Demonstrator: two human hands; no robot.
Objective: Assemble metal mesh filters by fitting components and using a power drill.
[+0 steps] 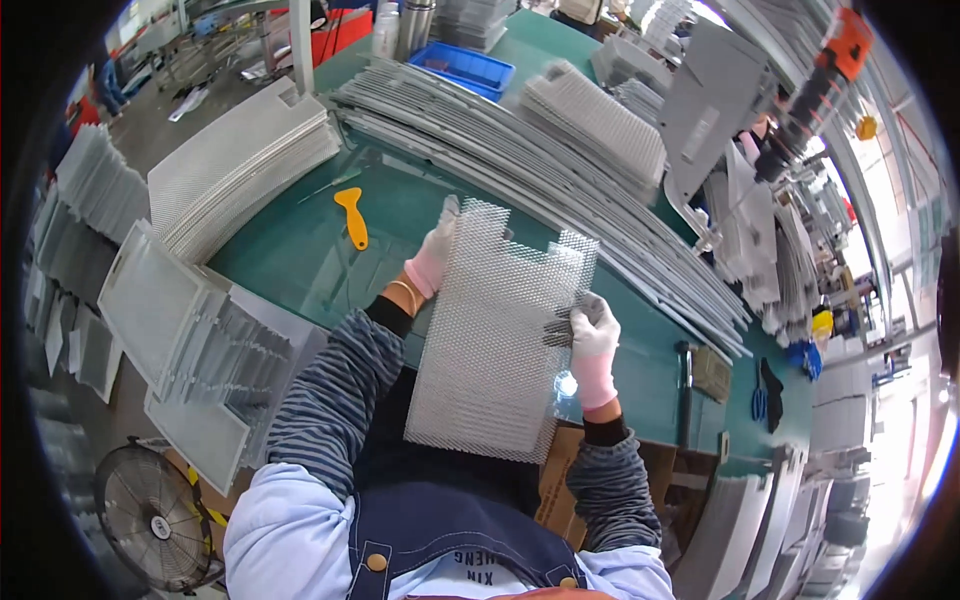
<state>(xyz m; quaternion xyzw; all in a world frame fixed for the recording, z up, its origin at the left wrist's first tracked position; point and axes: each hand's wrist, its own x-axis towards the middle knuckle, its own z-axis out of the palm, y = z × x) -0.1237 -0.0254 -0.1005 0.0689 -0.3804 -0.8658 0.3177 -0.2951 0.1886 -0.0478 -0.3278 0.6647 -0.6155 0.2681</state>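
Observation:
Between my two gloved hands I hold a silver expanded-metal mesh sheet (pixel 490 340), tilted over the near edge of the green table (pixel 290 240). Its far edge has a notch cut into it. My left hand (pixel 436 252) grips the upper left edge, with the fingertips partly behind the mesh. On the right edge, my right hand (pixel 594 340) is closed, and its fingers show dimly through the mesh. A yellow scraper (pixel 351 217) lies on the table to the left of my left hand.
Long metal strips (pixel 520 180) lie across the table beyond the sheet. A mesh stack (pixel 240 165) stands at left, with framed panels (pixel 160 300) below it. A blue tray (pixel 463 70) sits at the back. An orange power tool (pixel 835 70) hangs upper right; a hammer (pixel 685 390) lies right.

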